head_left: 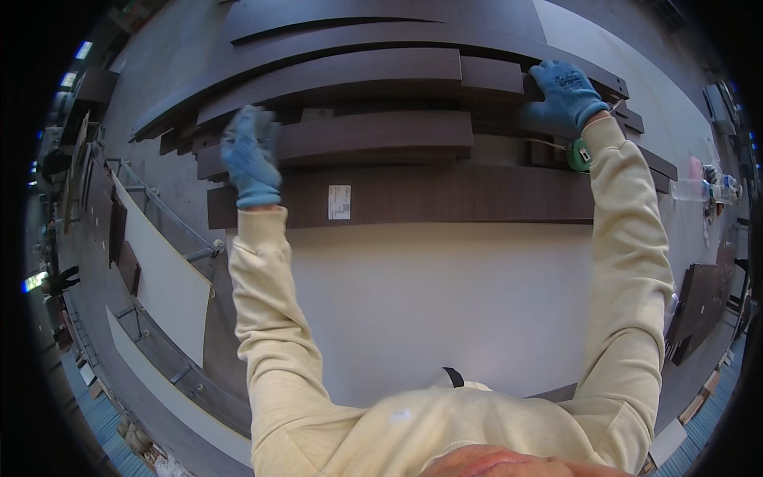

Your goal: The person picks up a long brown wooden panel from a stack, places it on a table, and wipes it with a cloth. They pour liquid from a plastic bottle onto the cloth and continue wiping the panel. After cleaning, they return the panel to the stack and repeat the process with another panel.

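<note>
My left hand [253, 155], in a blue work glove, is at the left ends of the stacked dark brown boards. Motion smears its fingers, so whether they grip a board [373, 139] is unclear. My right hand [566, 94], gloved the same way, is by the right end of a short dark piece [493, 75]. Its thumb and fingers are spread, with a dark gap between them, and nothing shows in its grasp. A green tape measure [579, 156] lies just below my right wrist. Closest to me, a wide dark board [445, 195] bears a white label [339, 202].
The boards lie on a large pale panel [437, 302] in front of me. At left, long pale sheets [171, 294] and metal frames [159, 203] stand. Clear plastic bottles [703, 191] and dark panels [699, 306] are at the right.
</note>
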Demonstrator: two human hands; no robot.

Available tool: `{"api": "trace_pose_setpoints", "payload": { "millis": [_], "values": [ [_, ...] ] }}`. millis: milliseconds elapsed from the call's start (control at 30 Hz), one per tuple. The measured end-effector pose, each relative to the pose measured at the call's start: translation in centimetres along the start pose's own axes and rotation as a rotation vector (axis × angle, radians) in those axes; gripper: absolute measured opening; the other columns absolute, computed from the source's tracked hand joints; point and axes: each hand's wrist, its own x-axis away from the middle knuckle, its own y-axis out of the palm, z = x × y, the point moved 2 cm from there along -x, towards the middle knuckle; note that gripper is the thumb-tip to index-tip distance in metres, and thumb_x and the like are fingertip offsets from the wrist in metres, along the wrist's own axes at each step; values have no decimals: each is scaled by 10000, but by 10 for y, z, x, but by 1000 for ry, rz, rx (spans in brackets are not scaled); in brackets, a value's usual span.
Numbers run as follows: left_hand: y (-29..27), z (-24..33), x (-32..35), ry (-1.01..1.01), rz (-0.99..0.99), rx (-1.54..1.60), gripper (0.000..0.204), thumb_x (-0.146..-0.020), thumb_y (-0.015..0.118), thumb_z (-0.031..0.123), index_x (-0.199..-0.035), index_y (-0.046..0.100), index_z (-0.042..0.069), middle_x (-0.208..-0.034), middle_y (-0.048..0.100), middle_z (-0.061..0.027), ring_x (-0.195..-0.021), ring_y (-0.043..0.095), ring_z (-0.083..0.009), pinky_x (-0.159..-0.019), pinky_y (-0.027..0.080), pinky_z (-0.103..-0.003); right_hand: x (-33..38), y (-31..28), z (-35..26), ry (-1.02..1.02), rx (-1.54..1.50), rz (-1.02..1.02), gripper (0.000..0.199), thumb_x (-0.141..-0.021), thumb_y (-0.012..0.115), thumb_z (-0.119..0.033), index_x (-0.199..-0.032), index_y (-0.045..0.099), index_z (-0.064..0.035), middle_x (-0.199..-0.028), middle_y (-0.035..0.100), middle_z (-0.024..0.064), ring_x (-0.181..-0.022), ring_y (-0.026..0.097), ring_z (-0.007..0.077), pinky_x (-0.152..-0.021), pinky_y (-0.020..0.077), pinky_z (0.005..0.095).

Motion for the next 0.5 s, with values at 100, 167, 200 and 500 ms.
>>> {"api": "trace_pose_setpoints", "payload": {
  "millis": [100, 167, 200, 500],
  "values": [
    [47, -5, 51, -592, -225, 412, 716, -972, 771, 476, -1437, 552, -22, -1291, 694, -195, -1246, 667, -395, -1124, 543, -533, 8, -24, 4, -28, -25, 14, 542, -803, 761, -492, -1083, 672, -36, -1109, 690, 213, -1042, 671, 402, -948, 545, 490],
    [73, -2, 64, -623, -211, 463, 715, -971, 769, 488, -1440, 547, -3, -1304, 688, -201, -1229, 670, -398, -1123, 544, -534, 17, -37, 0, -59, -19, 67, 516, -796, 773, -463, -1071, 664, -40, -1079, 676, 202, -999, 663, 401, -901, 539, 490],
    [83, -1, 66, -643, -200, 490, 714, -970, 767, 495, -1441, 544, 7, -1310, 685, -204, -1220, 672, -399, -1122, 545, -535, 24, -42, -4, -74, -28, 82, 513, -794, 778, -464, -1063, 664, -42, -1069, 672, 195, -998, 660, 396, -897, 537, 485],
    [92, -5, 49, -660, -84, 447, 250, -912, 859, 252, -1108, 734, 158, -1056, 778, -24, -921, 758, -209, -760, 669, -361, 85, -88, -44, -16, -140, 112, 545, -712, 872, -459, -1011, 671, -49, -974, 646, 140, -975, 643, 332, -876, 525, 452]
  ]
}}
